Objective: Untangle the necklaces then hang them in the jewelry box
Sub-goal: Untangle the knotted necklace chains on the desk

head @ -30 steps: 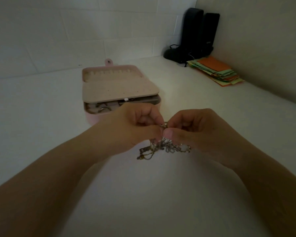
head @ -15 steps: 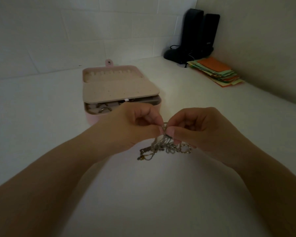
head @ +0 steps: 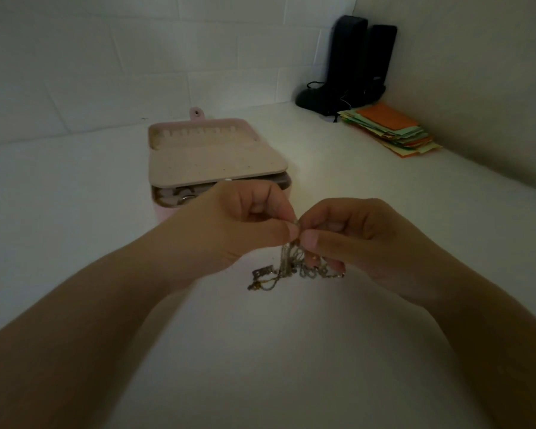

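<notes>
A tangled clump of thin metal necklaces [head: 287, 269] hangs from my fingertips and trails onto the white table. My left hand [head: 232, 224] and my right hand [head: 353, 239] meet at the top of the clump, each pinching the chains between thumb and forefinger. Behind the hands a pink jewelry box [head: 212, 156] lies open, its lid flat with a row of hooks along the far edge. A beige inner flap covers most of the tray; a few rings show at its left front corner.
A stack of coloured papers [head: 390, 130] lies at the back right by the wall. Two black speakers [head: 353, 63] with a cable stand in the corner. The white table [head: 75, 212] runs to tiled walls behind and on the right.
Both hands have lifted the top of the clump slightly, so the chains hang longer beneath the fingertips. The hands stay pinched together in nearly the same place.
</notes>
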{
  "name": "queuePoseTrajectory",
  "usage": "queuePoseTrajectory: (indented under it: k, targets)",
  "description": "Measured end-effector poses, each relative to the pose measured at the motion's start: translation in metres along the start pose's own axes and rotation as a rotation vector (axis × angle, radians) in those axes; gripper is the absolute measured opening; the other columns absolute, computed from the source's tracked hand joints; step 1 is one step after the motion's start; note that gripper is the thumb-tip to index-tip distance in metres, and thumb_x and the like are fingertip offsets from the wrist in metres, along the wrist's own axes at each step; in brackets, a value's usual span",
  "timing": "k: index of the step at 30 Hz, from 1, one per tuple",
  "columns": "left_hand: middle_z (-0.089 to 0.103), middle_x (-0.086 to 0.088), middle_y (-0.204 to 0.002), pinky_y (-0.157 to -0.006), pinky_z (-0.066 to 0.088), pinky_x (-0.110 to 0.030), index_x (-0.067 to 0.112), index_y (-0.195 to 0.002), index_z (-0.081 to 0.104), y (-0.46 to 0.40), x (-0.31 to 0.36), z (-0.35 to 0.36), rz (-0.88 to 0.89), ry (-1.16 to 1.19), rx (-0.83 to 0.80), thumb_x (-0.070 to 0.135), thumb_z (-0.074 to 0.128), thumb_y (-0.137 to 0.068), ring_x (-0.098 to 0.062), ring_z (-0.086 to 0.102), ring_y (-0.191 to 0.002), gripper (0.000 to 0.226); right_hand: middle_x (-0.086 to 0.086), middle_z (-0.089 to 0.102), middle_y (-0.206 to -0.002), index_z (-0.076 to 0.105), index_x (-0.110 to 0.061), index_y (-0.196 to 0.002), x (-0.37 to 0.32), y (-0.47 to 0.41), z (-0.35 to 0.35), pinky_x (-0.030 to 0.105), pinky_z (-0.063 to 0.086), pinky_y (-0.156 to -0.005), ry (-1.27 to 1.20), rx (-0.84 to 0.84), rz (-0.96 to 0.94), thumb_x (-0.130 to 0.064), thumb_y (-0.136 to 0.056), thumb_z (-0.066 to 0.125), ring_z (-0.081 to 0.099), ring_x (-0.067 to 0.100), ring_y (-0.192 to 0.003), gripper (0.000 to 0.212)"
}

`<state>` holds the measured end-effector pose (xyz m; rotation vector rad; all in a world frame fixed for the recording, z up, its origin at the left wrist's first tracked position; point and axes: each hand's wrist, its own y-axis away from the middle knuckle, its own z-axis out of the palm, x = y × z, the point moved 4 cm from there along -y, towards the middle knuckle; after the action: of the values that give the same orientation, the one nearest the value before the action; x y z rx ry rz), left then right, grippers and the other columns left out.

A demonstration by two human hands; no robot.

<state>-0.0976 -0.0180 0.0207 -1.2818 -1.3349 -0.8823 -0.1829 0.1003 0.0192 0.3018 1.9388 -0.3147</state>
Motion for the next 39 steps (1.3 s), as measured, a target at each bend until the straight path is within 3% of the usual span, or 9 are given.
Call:
queuePoseTrajectory:
  k: [11,17,21,24,27,30,34,37,39]
  targets:
    - [0.065,0.01,-0.06,-0.06,0.044,-0.011,0.025,-0.065,0.064,-0.002,-0.006,0.001,-0.023,-0.064,0.036,0.014,0.07,-0.073,0.0,0.058,-0.06,0.014,-0.005,0.066,-0.059,0.067,-0.033,-0.071,0.006,-0.003,-0.003,0.036,0.042,-0.055,0.023,0.033,-0.016,-0.046,-0.064,0.065,0.052,0.026,-0.058,0.014]
    - [0.065,0.008,-0.062,-0.067,0.051,-0.013,0.022,-0.065,0.064,-0.001,-0.004,-0.003,-0.054,0.119,0.063,0.014,0.066,-0.072,-0.003,0.06,-0.063,0.01,-0.003,0.064,-0.056,0.063,-0.023,-0.066,0.007,-0.001,0.001,0.015,0.041,-0.05,0.005,-0.023,0.041,-0.016,-0.082,0.066,0.052,0.004,-0.049,0.017]
    - [0.063,0.006,-0.06,-0.077,0.056,-0.023,0.019,-0.067,0.061,0.0,-0.001,-0.007,-0.059,0.253,0.081,0.014,0.061,-0.073,-0.006,0.062,-0.065,0.007,0.001,0.064,-0.056,0.059,-0.017,-0.066,0.008,-0.003,-0.001,0.016,0.042,-0.049,-0.063,0.016,0.082,-0.009,-0.083,0.063,0.051,0.006,-0.045,0.018]
    - [0.048,0.003,-0.051,-0.059,0.055,-0.023,0.016,-0.066,0.059,0.003,0.001,-0.005,-0.124,0.349,0.08,0.016,0.062,-0.074,-0.009,0.049,-0.047,0.009,0.001,0.063,-0.054,0.059,-0.022,-0.061,0.008,-0.003,-0.006,0.02,0.044,-0.052,-0.118,0.069,0.064,-0.016,-0.075,0.053,0.053,0.009,-0.049,0.016]
    - [0.041,0.003,-0.048,-0.038,0.042,-0.018,0.015,-0.07,0.056,0.003,-0.001,-0.005,-0.194,0.245,0.075,0.013,0.056,-0.076,-0.008,0.032,-0.037,0.006,0.0,0.061,-0.055,0.058,-0.017,-0.064,0.007,-0.003,-0.012,0.022,0.046,-0.056,-0.233,0.104,0.027,-0.014,-0.076,0.047,0.055,0.014,-0.055,0.016]
    - [0.043,0.004,-0.049,-0.031,0.032,-0.016,0.015,-0.071,0.055,0.003,-0.006,-0.005,-0.256,0.161,0.099,0.007,0.049,-0.087,-0.005,0.029,-0.034,0.019,0.004,0.055,-0.052,0.054,-0.01,-0.066,0.01,-0.004,-0.018,0.024,0.051,-0.056,-0.43,0.13,0.031,-0.013,-0.075,0.047,0.056,0.017,-0.051,0.011]
    - [0.048,0.008,-0.047,-0.034,0.031,-0.017,0.017,-0.067,0.054,0.001,-0.012,-0.008,-0.266,-0.1,0.179,0.02,0.057,-0.081,-0.004,0.034,-0.034,0.015,0.004,0.048,-0.051,0.049,-0.011,-0.064,0.009,-0.006,-0.021,0.03,0.053,-0.056,-0.69,0.079,-0.02,-0.016,-0.065,0.061,0.052,0.018,-0.049,0.013]
    - [0.051,0.01,-0.044,-0.045,0.037,-0.018,0.016,-0.061,0.052,0.001,-0.015,-0.011,-0.176,-0.485,0.229,0.036,0.053,-0.069,-0.001,0.042,-0.038,0.022,-0.001,0.043,-0.048,0.05,-0.014,-0.063,0.006,-0.004,-0.022,0.024,0.046,-0.045,-0.773,0.062,-0.031,-0.024,-0.06,0.062,0.044,0.014,-0.045,0.016]
    - [0.058,0.006,-0.049,-0.051,0.041,-0.018,0.014,-0.06,0.052,0.001,-0.015,-0.011,-0.165,-0.489,0.223,0.04,0.054,-0.066,-0.002,0.049,-0.043,0.027,-0.002,0.042,-0.049,0.049,-0.015,-0.063,0.004,-0.002,-0.021,0.019,0.041,-0.038,-0.782,0.037,-0.028,-0.023,-0.06,0.059,0.04,0.012,-0.043,0.014]
